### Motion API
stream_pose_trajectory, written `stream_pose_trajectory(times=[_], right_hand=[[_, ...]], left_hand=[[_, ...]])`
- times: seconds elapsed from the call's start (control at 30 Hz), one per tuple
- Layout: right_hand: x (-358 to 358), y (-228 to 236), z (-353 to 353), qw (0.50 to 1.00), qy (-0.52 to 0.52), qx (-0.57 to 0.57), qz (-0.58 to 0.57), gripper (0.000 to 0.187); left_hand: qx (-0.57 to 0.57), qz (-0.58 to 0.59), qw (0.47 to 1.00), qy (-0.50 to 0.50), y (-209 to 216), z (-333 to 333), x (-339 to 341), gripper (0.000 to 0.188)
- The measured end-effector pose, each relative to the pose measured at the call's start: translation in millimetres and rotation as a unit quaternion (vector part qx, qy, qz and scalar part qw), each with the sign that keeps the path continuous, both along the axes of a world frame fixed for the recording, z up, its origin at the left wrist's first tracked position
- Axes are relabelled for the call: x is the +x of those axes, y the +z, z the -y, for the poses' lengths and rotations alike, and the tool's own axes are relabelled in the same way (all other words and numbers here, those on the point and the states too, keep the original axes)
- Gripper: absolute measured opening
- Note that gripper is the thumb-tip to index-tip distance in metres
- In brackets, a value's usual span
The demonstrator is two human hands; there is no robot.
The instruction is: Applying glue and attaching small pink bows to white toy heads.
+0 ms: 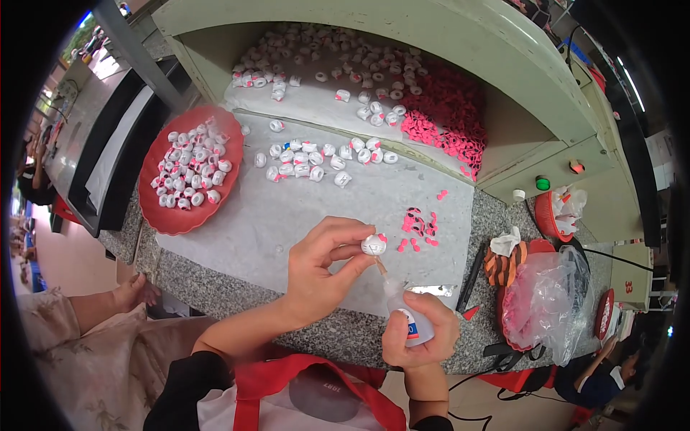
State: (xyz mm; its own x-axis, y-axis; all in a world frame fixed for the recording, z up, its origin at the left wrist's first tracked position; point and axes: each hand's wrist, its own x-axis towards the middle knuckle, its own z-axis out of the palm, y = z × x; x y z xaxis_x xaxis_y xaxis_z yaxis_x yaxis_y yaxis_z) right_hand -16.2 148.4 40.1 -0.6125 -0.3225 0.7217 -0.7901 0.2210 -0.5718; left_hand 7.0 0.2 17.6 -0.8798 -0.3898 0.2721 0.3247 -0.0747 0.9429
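Observation:
Pinched between the thumb and fingers of my left hand point(314, 276) is a small white cat-head piece point(374, 245) with dark lines and a pink spot. My right hand point(435, 327) is wrapped round a translucent white squeeze bottle point(393, 289) with a blue label. The bottle's thin nozzle points up at the lower side of the piece; whether it touches is too small to tell. Small pink bow-like pieces point(418, 225) lie on the white paper point(266, 215) beyond the bottle. Several similar white heads point(307, 159) stand in loose rows farther back.
A red dish point(153, 205) of white heads stands at the left. The green shelf point(525, 144) at the back holds more heads and a pink heap point(449, 108). Plastic bags point(557, 302), a black pen-like tool point(470, 280) and a red basket point(548, 219) are at the right. Another person's hand point(136, 291) is at far left.

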Motion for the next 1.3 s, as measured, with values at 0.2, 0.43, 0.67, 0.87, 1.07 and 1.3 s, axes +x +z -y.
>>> stream_pose_trajectory(times=[0.2, 0.43, 0.67, 0.87, 1.07, 1.3], right_hand=[[-1, 8, -4, 1.0, 0.006, 0.015, 0.01, 0.027], [-4, 6, -5, 1.0, -0.014, 0.01, 0.007, 0.026], [-5, 4, -6, 1.0, 0.001, -0.008, 0.013, 0.026], [-5, 3, -8, 1.0, -0.006, -0.014, 0.019, 0.026], [-4, 8, -10, 1.0, -0.015, 0.015, 0.023, 0.026], [3, 10, -8, 0.995, -0.04, 0.009, 0.086, 0.019]], left_hand=[[-0.053, 0.013, 0.998, -0.012, 1, 3, 0, 0.03], [0.056, 0.03, 0.997, -0.042, 2, 3, -1, 0.03], [0.169, 0.106, 0.975, -0.101, 6, 7, -1, 0.033], [0.187, 0.117, 0.969, -0.115, 4, 10, -1, 0.033], [0.185, 0.109, 0.971, -0.105, 3, 12, -2, 0.035], [0.186, 0.107, 0.97, -0.116, 5, 10, -3, 0.034]])
